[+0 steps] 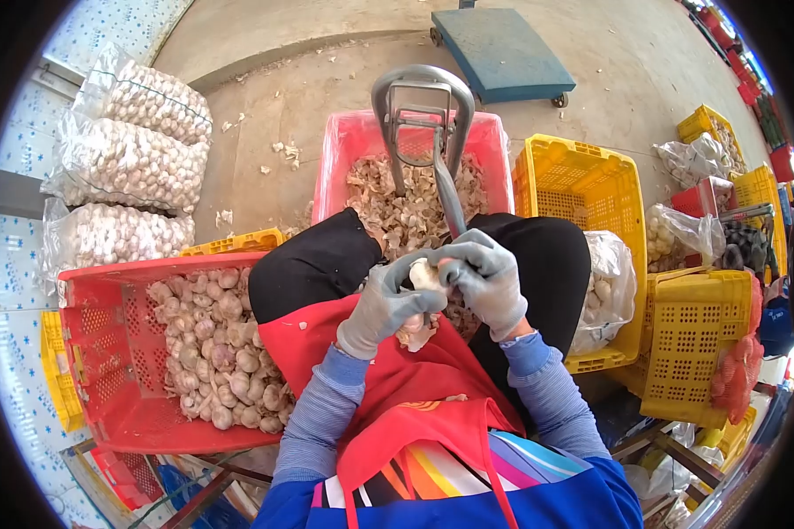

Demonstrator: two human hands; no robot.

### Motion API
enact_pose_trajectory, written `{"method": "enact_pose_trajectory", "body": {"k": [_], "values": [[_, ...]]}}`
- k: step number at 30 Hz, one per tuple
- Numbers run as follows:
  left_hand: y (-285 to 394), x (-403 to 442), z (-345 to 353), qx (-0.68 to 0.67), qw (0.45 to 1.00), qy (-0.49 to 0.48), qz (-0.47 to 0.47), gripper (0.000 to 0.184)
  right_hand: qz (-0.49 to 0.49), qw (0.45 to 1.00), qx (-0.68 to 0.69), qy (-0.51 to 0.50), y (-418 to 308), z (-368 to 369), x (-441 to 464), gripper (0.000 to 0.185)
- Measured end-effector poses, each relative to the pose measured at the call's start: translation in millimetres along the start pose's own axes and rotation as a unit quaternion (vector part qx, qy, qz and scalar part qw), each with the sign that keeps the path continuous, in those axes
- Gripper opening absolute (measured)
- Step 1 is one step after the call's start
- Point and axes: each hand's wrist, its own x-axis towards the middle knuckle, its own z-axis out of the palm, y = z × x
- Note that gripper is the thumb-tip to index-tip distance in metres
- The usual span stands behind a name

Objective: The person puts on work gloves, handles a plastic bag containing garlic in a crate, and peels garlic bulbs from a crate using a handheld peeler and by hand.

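My left hand, in a grey glove, is closed around a pale garlic bulb above my lap. My right hand, gloved as well, pinches at the bulb's right side with its fingers bent; its fingertips partly hide the bulb. More garlic with loose skin shows just below my left hand; whether it is held cannot be made out. Beyond my hands, a metal frame with a looped top and a long lever stands at a pink crate full of dry garlic skins.
At my left a red crate holds many garlic bulbs, with filled clear bags behind it. On the right stand a yellow crate and a bag of garlic. A blue platform cart is ahead.
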Motion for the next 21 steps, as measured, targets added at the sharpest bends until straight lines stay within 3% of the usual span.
{"method": "enact_pose_trajectory", "body": {"k": [2,3,6,8,10,13,16,17,20,21], "values": [[-3,-3,2,-0.002,1.0,0.027,-0.012,0.058,0.079,0.995,-0.035,0.043,-6,0,3,0.012],[1,-4,4,0.007,0.999,0.04,-0.008,0.057,-0.016,0.99,-0.123,0.068,-2,-5,5,0.012],[2,-1,6,0.132,0.985,0.086,0.072,0.056,0.016,0.994,-0.063,0.082,-19,-12,2,0.042],[3,3,9,0.263,0.95,0.109,0.127,0.056,-0.006,0.999,-0.041,-0.025,-29,-9,-1,0.054],[15,3,16,0.331,0.929,0.108,0.123,0.058,-0.177,0.971,-0.159,-0.016,-21,6,6,0.033],[-2,-3,14,0.232,0.958,0.117,0.118,0.063,-0.065,0.976,-0.192,0.078,-10,5,13,0.015],[-3,-4,11,0.119,0.971,0.164,0.128,0.067,0.008,0.982,-0.156,0.109,7,-12,11,0.024],[1,-4,5,0.122,0.976,0.148,0.106,0.07,0.074,0.99,-0.073,0.097,-5,-16,7,0.035],[-6,3,3,0.127,0.973,0.154,0.113,0.072,-0.111,0.988,-0.079,0.067,-24,-3,4,0.047],[-8,4,4,0.126,0.974,0.151,0.111,0.072,-0.11,0.989,-0.095,0.02,-28,3,3,0.051]]}}
